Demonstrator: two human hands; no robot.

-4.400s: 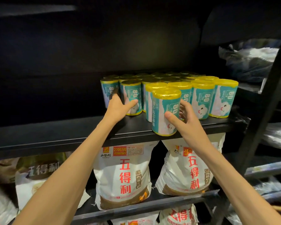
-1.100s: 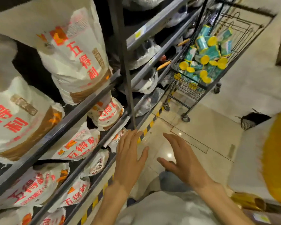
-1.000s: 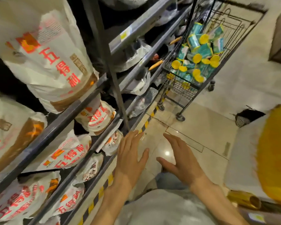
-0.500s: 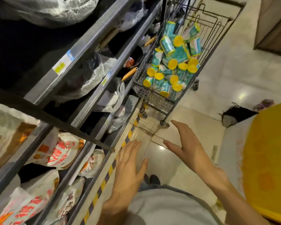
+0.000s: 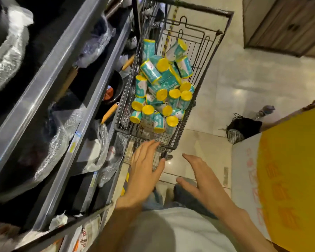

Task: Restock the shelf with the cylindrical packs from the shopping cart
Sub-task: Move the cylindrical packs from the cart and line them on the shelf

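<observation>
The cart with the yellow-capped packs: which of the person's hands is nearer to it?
Left. The left hand reaches up to the cart, fingertips at its near rim. The right hand hangs lower, over the floor.

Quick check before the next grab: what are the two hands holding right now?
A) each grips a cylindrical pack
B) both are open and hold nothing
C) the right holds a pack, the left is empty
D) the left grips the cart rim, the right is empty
B: the left hand and right hand both show spread, straight fingers short of the shopping cart, while the cylindrical packs all lie inside it.
</observation>
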